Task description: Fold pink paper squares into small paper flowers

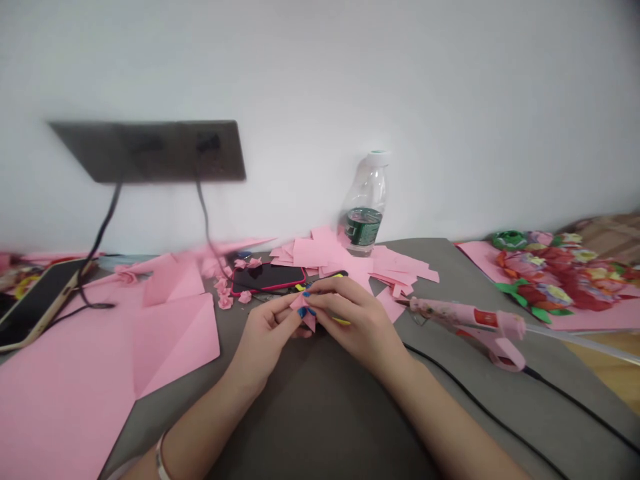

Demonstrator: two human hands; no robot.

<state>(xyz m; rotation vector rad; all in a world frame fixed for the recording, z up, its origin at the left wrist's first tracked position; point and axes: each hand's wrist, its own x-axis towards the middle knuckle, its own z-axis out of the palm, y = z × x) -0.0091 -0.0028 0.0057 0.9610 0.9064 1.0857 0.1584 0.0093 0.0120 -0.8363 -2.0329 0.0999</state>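
Observation:
My left hand [263, 340] and my right hand [353, 323] meet above a grey table surface [320, 413]. Between their fingertips they pinch a small folded piece of pink paper [307, 317]. Its shape is partly hidden by my blue-painted fingernails and fingers. Just past my hands lies a loose pile of cut pink paper squares [340, 260]. A black phone in a red case [267, 278] sits to its left, with several tiny pink paper rosebuds [225, 293] beside it.
A pink glue gun [470, 327] lies to the right, its black cord running forward. Beyond it, paper flowers [550, 280] sit on a pink sheet. Large folded pink paper [75, 373] and a phone [35, 303] lie left. A plastic bottle [365, 207] stands against the wall.

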